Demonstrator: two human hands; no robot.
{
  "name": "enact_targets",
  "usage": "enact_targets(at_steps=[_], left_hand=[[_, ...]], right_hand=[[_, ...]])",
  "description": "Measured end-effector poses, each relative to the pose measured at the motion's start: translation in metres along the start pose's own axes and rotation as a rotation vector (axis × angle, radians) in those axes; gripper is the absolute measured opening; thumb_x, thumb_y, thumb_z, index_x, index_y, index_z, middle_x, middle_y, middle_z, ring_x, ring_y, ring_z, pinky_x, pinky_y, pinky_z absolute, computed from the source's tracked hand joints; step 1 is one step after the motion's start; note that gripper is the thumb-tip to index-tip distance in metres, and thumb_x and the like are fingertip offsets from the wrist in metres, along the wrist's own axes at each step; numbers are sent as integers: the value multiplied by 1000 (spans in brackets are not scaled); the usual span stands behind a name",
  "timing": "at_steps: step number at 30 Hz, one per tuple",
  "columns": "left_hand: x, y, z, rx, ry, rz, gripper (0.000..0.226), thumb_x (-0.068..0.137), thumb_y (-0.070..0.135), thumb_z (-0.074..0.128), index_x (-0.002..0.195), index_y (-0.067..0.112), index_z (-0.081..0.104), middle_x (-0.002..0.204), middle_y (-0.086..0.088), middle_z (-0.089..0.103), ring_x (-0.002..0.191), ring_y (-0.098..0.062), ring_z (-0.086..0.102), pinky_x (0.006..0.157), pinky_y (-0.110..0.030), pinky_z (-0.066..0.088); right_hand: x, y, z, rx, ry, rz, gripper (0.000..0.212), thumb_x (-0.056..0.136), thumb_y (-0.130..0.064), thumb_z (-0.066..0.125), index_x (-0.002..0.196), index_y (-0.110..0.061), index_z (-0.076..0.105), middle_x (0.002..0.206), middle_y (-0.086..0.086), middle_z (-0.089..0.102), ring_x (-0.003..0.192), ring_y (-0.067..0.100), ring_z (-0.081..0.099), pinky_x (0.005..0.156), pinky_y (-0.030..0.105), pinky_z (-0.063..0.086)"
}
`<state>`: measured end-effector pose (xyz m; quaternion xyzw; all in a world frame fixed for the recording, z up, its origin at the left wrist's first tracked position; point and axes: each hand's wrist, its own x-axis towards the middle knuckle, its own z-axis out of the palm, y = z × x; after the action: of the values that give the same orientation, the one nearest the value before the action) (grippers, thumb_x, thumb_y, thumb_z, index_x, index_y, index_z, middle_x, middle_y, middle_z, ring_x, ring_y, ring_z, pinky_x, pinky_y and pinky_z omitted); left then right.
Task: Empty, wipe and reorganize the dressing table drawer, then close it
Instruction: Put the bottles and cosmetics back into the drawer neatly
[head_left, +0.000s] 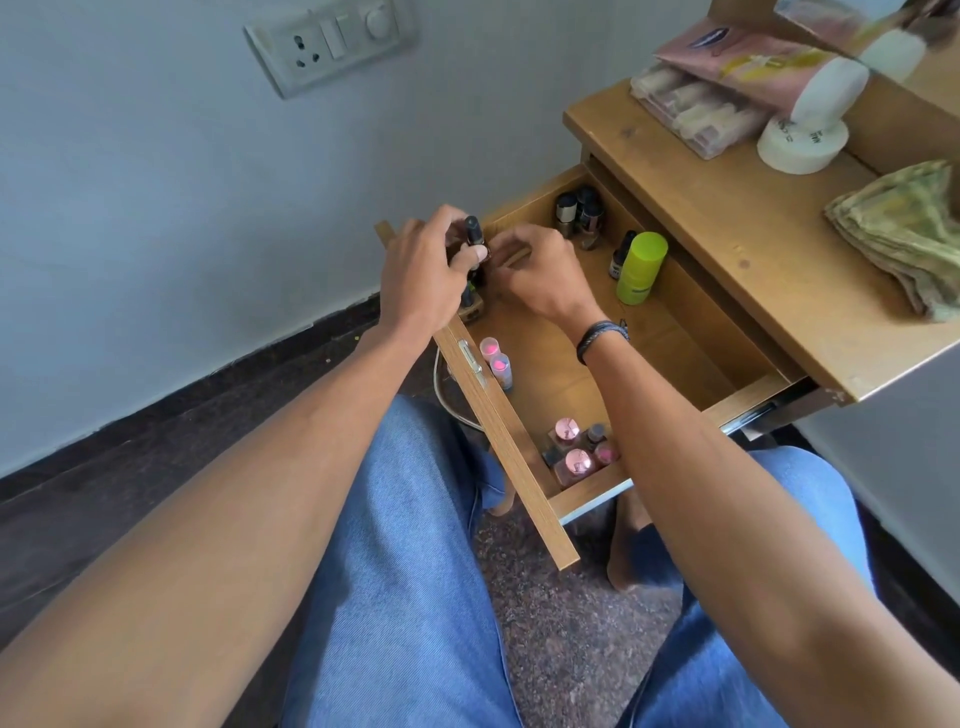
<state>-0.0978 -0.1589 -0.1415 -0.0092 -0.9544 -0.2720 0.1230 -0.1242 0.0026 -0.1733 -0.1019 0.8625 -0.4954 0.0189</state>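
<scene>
The wooden drawer (675, 332) of the dressing table stands pulled out over my lap. My left hand (421, 270) grips a small dark nail polish bottle (474, 236) above the drawer's far left corner. Close beside it, my right hand (540, 270) has its fingers curled near the same bottle; what they hold is hidden. Inside the drawer stand dark bottles (576, 208) at the back, a lime green container (642, 267) with a small dark bottle beside it, two pink-capped tubes (496, 361), and a cluster of pink-capped bottles (576, 452) at the near corner.
On the table top (727, 208) lie a folded greenish cloth (904, 239), a white round jar (802, 143), a white tube and a clear pouch of cosmetics (696, 111). A wall socket plate (332, 44) is on the wall at left. My knees in jeans sit under the drawer.
</scene>
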Motion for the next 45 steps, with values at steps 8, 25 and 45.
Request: enact_targets(at_steps=[8,25,45], left_hand=[[-1,1,-1,14,-33,4,34,88,46,69,116,27,65,107,-3,65,103,-26,55,82,-38,48],[-2,2,-2,-5,0,68,16,90,30,71,105,26,76,107,10,72,98,-17,54,84,-34,44],[0,-3,-1,-89,79,34,39,97,-5,45,120,14,69,118,3,65,109,-11,58,90,-22,49]], right_hand=[[-1,-2,-1,7,18,-59,27,86,-31,80,109,-21,71,95,-14,67,89,5,64,81,33,58],[1,14,7,-232,-141,50,28,86,-24,81,113,-23,76,108,-2,73,98,16,64,80,27,46],[-4,7,15,-208,-99,108,34,87,-13,79,119,-18,69,104,-1,71,97,18,66,92,39,57]])
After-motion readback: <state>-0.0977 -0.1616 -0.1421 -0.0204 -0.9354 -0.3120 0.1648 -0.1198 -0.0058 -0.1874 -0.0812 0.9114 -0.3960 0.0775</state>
